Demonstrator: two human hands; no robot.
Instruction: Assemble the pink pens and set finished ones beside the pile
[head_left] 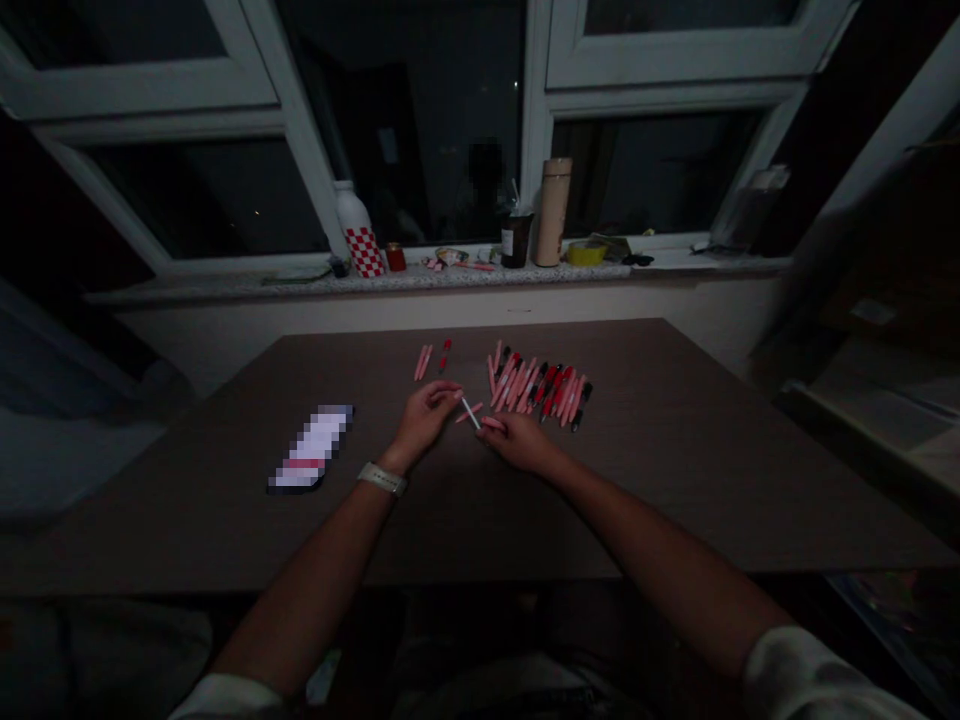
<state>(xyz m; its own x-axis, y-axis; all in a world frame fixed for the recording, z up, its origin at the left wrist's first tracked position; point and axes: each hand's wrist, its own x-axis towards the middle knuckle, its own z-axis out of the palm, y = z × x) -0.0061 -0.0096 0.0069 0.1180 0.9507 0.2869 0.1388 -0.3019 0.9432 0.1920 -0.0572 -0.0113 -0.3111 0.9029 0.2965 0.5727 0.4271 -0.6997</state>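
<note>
Between my hands spans a thin white pen refill [470, 413]. My left hand [429, 418] pinches its upper end with thumb and fingertips. Its lower end meets the fingers of my right hand [521, 440], which are closed round a pink pen barrel [493, 424]. Another pink pen piece [466, 414] crosses behind the refill; whether it lies on the table I cannot tell. Just beyond my right hand lies a row of pink, red and black pens [525, 385]. Past my left hand are two pink pens [423, 362] and a red pen [445, 355].
A lit phone [313, 450] lies left on the dark table [660, 480]. Along the windowsill [442, 283] stand a checkered white bottle [360, 235], a small jar [395, 257], a dark cup with a straw [515, 240], a tan flask [553, 215] and a yellow roll [586, 254].
</note>
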